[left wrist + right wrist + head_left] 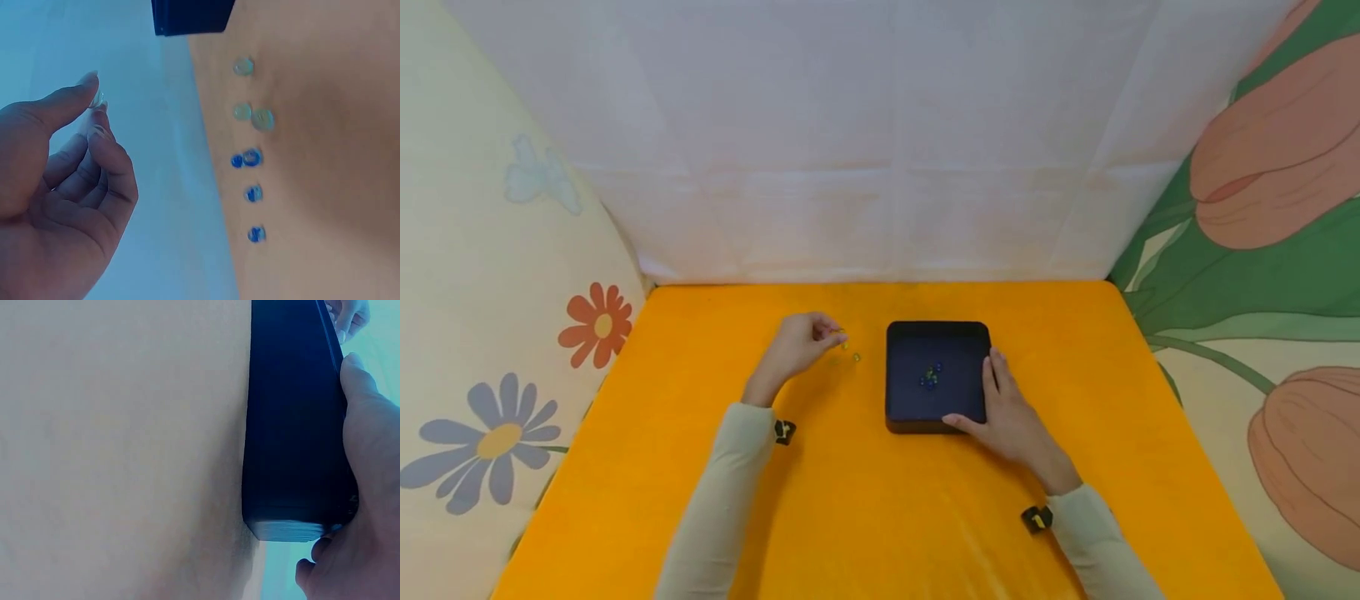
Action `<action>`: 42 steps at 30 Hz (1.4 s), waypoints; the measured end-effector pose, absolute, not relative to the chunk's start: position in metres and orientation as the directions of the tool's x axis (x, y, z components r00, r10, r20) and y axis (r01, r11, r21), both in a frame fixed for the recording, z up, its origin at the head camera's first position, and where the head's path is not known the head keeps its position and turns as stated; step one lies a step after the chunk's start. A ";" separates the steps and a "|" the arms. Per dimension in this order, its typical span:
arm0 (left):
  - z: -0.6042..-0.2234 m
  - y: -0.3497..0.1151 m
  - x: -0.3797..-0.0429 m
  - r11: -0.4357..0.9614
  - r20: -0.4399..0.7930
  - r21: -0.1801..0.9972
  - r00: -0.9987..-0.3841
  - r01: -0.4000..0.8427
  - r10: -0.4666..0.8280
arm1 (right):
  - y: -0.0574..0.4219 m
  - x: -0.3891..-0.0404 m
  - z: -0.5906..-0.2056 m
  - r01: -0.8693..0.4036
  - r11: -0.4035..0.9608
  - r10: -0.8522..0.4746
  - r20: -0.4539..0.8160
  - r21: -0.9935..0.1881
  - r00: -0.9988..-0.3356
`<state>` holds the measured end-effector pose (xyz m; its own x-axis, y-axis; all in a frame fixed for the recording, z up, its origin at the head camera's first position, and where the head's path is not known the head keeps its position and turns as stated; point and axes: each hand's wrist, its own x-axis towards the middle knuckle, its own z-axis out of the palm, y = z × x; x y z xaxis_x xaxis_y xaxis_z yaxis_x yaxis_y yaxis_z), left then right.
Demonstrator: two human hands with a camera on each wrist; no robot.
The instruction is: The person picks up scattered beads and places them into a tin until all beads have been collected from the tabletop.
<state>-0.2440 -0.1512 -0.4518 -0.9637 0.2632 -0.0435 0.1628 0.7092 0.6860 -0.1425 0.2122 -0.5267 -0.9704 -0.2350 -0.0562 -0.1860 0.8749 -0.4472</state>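
Observation:
My left hand (805, 340) is raised a little over the cloth, left of a square black tray (913, 426). Between its thumb and index fingertip it pinches a clear glass marble (97, 98). My right hand (1011, 417) grips the tray at its near right corner, thumb at the front rim and fingers along the right wall. Inside the tray lies a small cluster of blue and greenish marbles (931, 377). On the cloth beside the left fingertips is a yellow-green marble (856, 357). The left wrist view shows pale green marbles (263, 119) and blue marbles (252, 157) in a rough line.
An orange cloth (850, 517) covers the table. White fabric (880, 167) hangs along the back edge, and flower-printed panels (497, 333) stand at both sides. Each wrist carries a small black camera (1037, 520).

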 end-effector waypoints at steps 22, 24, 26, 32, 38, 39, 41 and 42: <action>-0.442 -0.068 -0.256 0.645 0.012 0.714 -0.926 0.273 0.378 | 0.209 -0.141 -0.526 -0.182 0.874 -0.234 -0.062 -0.450 -0.970; -0.442 -0.063 -0.258 0.639 0.013 0.718 -0.923 0.277 0.385 | 0.209 -0.141 -0.527 -0.185 0.874 -0.234 -0.057 -0.449 -0.970; -0.443 -0.058 -0.260 0.638 0.013 0.716 -0.920 0.282 0.392 | 0.210 -0.141 -0.526 -0.187 0.873 -0.236 -0.054 -0.450 -0.970; -0.450 -0.043 -0.267 0.645 0.002 0.709 -0.915 0.286 0.405 | 0.209 -0.141 -0.526 -0.187 0.871 -0.237 -0.055 -0.455 -0.970; -0.458 -0.030 -0.275 0.644 -0.012 0.710 -0.909 0.286 0.416 | 0.208 -0.141 -0.526 -0.190 0.871 -0.236 -0.046 -0.453 -0.971; -0.459 -0.029 -0.276 0.646 -0.013 0.707 -0.907 0.289 0.421 | 0.208 -0.141 -0.526 -0.191 0.870 -0.237 -0.045 -0.454 -0.970; -0.461 -0.026 -0.278 0.644 -0.019 0.707 -0.902 0.293 0.431 | 0.208 -0.141 -0.526 -0.194 0.869 -0.240 -0.046 -0.455 -0.970; -0.462 -0.024 -0.279 0.643 -0.016 0.705 -0.899 0.299 0.437 | 0.208 -0.141 -0.527 -0.195 0.869 -0.241 -0.045 -0.454 -0.970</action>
<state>-0.2789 -0.0243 -0.4622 -0.8995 0.4366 -0.0163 0.2994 0.6431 0.7048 -0.1409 0.2081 -0.5268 -0.9696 -0.2406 -0.0452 -0.1946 0.8695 -0.4540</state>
